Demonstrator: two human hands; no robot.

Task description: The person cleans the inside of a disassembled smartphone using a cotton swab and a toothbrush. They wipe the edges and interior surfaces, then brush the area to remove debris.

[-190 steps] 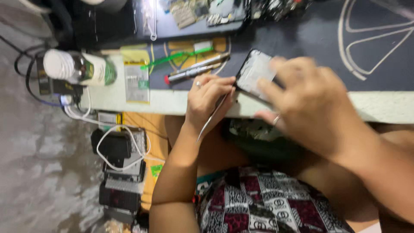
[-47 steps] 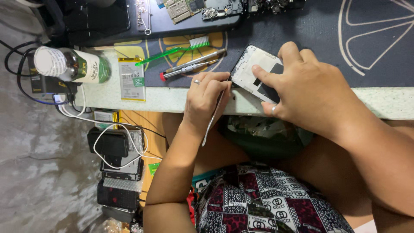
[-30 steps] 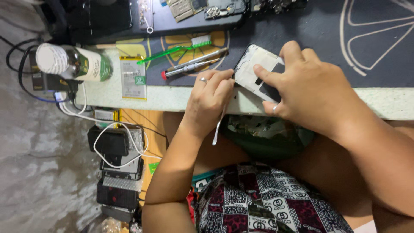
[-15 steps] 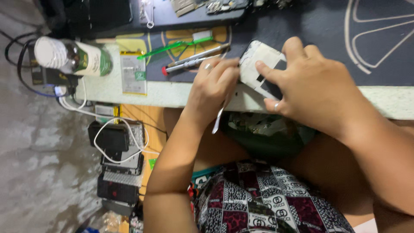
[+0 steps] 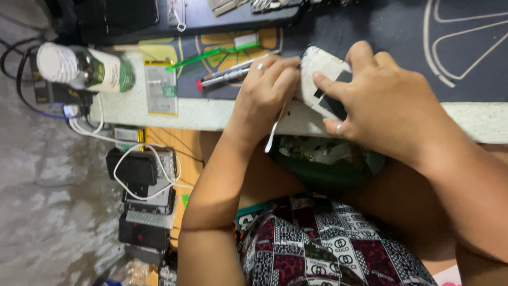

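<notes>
I see one phone (image 5: 324,79), back side up, lying at the near edge of the dark work mat (image 5: 381,32), its long axis slanting from upper left to lower right. My right hand (image 5: 389,106) clamps it, thumb across the pale back panel. My left hand (image 5: 264,95) pinches one thin metal tool (image 5: 276,127) against the phone's left edge. Beside them lie two pens (image 5: 233,74), one green toothbrush (image 5: 211,53) and one white-capped bottle (image 5: 84,66).
</notes>
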